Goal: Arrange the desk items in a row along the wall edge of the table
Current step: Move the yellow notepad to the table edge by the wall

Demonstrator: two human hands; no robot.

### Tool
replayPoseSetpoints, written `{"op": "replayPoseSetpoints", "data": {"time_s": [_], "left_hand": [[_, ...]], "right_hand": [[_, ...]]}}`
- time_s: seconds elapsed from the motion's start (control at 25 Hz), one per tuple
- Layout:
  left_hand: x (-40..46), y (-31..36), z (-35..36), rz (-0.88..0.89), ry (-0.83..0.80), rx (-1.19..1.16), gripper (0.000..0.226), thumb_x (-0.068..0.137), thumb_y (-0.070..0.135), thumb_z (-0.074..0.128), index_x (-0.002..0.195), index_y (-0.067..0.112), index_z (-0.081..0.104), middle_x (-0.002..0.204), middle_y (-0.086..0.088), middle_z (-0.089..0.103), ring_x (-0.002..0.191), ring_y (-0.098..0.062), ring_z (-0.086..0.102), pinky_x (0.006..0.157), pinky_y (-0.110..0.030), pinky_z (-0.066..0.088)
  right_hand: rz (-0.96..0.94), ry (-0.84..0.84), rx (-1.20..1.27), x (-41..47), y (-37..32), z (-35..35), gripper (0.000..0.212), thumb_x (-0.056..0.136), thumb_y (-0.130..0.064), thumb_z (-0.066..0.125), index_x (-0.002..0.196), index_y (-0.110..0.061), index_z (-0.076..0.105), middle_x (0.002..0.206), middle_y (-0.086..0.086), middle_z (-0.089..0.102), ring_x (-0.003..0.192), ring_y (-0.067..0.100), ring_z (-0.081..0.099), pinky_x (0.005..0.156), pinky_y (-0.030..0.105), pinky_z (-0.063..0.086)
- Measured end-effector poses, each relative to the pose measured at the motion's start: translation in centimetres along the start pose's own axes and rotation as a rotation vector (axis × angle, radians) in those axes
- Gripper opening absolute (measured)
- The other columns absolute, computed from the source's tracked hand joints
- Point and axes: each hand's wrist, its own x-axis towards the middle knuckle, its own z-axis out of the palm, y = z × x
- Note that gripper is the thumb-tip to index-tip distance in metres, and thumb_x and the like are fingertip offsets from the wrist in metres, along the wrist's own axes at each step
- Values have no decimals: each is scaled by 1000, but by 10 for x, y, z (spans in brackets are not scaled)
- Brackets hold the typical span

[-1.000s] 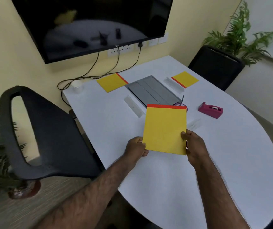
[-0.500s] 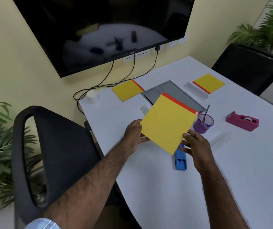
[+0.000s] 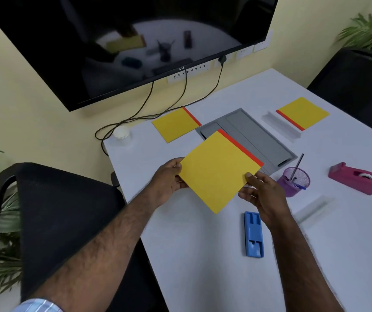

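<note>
We see a matt yellow paper pad (image 3: 218,172), a smooth white table (image 3: 203,278), a glossy black screen (image 3: 113,41), a purple mesh cup (image 3: 294,182), a smooth blue plastic case (image 3: 253,235), a matt pink plastic tape dispenser (image 3: 356,180) and a grey matt tray (image 3: 254,136).

The pad (image 3: 218,171) hangs above the table (image 3: 203,278), before the tray (image 3: 254,136), left of the pen cup (image 3: 293,183).

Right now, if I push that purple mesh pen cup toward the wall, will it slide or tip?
The purple mesh cup looks light, so it probably slides easily on the smooth white table. The pen leaning out may shift; a high push could tip it.
</note>
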Motion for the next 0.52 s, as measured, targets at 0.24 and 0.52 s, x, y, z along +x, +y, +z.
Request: {"op": "replayPoseSetpoints", "data": {"time_s": [0.24, 0.52], "left_hand": [[43, 3, -21, -10, 170, -219, 26, 105, 12, 49, 124, 1, 64, 112, -16, 73, 91, -26, 75, 70, -36, 63], [102, -8, -40, -58, 284, -315, 19, 101, 8, 56, 114, 1, 68, 99, -18, 77, 82, -25, 77, 65, -32, 62]], "right_hand": [[22, 10, -3, 41, -2, 35, 33, 98, -11, 71, 130, -6, 64, 93, 15, 76, 70, 27, 73, 72, 38, 66], [41, 105, 22, 124, -5, 103, 38, 98, -8, 71, 135, -8, 61, 103, 18, 75, 66, 26, 74, 71, 39, 66]]}}
